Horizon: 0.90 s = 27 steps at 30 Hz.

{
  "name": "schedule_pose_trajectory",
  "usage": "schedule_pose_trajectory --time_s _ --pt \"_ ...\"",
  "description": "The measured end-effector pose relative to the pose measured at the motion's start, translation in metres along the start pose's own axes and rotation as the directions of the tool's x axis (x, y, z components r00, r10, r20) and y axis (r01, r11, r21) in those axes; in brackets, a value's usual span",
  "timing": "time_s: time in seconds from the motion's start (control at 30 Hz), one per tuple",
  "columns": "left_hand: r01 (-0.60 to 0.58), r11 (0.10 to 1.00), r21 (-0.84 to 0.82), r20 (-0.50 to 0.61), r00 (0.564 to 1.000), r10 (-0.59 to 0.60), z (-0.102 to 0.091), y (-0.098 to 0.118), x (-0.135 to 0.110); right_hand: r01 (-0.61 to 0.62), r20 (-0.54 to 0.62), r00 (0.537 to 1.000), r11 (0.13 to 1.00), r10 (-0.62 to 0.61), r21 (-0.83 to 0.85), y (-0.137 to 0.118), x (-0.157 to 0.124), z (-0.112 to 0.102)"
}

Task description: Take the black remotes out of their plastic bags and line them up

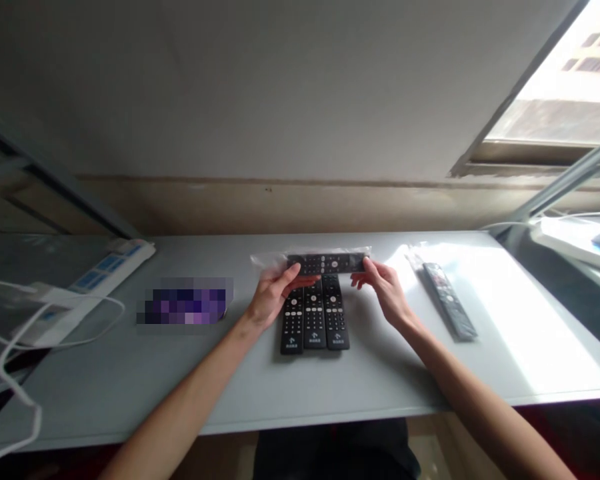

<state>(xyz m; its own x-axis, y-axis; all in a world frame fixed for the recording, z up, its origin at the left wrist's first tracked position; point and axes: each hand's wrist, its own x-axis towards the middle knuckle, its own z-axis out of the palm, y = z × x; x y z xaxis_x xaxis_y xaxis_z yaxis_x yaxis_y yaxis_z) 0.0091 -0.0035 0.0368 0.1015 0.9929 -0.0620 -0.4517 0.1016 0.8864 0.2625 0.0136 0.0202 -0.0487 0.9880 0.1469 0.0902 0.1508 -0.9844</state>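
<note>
Firstly, head view, sole view. Principal item: one long, slim black plastic remote in transparent film [327, 264], above the middle of the grey, smooth-topped desk [240, 393], at the far ends of the row below; contact with the row cannot be told.

Left hand [271, 293]: thumb on top of the item's left end, fingers beneath, grasping. Right hand [387, 290]: thumb on the right end, fingers curled below, grasping.

Step in hand, as judged: two-handed handling of the wrapped item, its film loose beyond the left end. Next move, as judged: calls for a steady pinch at one end and freedom for the other hand to deal with the film or turn the item.

Orientation: long axis left to right, button face towards the viewer. Round white button right of middle, small keys to its left; by comparison with the row, top end points right, logo end left.

Row: three black bar-shaped plastic remotes [314, 323], side by side, long axes near to far, white logos at the near ends.

Right side: one dark slim remote in crinkled transparent wrap [449, 300], apart, slanting from far left to near right.

Left side: one white oblong power strip with blue panels [111, 270]; one pixelated purple-and-black object [187, 307], identity untold.
</note>
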Motion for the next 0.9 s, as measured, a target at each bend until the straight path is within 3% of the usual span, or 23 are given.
schedule_pose_trajectory --time_s 0.07,0.13,0.27,0.33,0.4,0.5,0.77,0.9 --pt "0.017 1.000 -0.006 0.019 1.000 -0.016 -0.001 0.000 0.001 -0.101 0.108 0.990 0.986 0.087 0.132 -0.002 0.000 -0.003" --pt "-0.003 1.000 -0.027 -0.005 1.000 0.002 -0.003 0.000 0.004 -0.113 0.102 0.990 0.979 0.097 0.168 -0.007 0.001 -0.007" --pt "-0.055 0.992 -0.114 -0.121 0.992 0.041 -0.011 0.001 0.009 0.003 0.072 0.997 1.000 -0.002 -0.025 -0.026 0.007 -0.017" --pt "-0.037 0.988 -0.149 -0.123 0.992 0.019 -0.013 0.001 0.011 0.096 0.064 0.994 0.983 -0.087 -0.155 -0.040 0.016 -0.022" --pt "-0.022 0.985 -0.174 -0.094 0.996 0.005 -0.014 0.000 0.011 0.194 0.059 0.981 0.950 -0.185 -0.246 -0.057 0.027 -0.026" --pt "-0.006 0.978 -0.207 -0.043 0.999 -0.003 -0.014 -0.001 0.011 0.287 0.069 0.958 0.925 -0.279 -0.250 -0.082 0.047 -0.026" --pt "0.063 0.989 -0.136 0.159 0.986 -0.041 -0.014 -0.001 0.009 0.290 0.023 0.957 0.955 -0.289 -0.053 -0.136 0.082 -0.002" --pt "0.136 0.991 0.012 0.297 0.946 -0.133 -0.017 0.000 0.008 0.345 -0.047 0.937 0.938 -0.347 -0.043 -0.148 0.097 -0.018"
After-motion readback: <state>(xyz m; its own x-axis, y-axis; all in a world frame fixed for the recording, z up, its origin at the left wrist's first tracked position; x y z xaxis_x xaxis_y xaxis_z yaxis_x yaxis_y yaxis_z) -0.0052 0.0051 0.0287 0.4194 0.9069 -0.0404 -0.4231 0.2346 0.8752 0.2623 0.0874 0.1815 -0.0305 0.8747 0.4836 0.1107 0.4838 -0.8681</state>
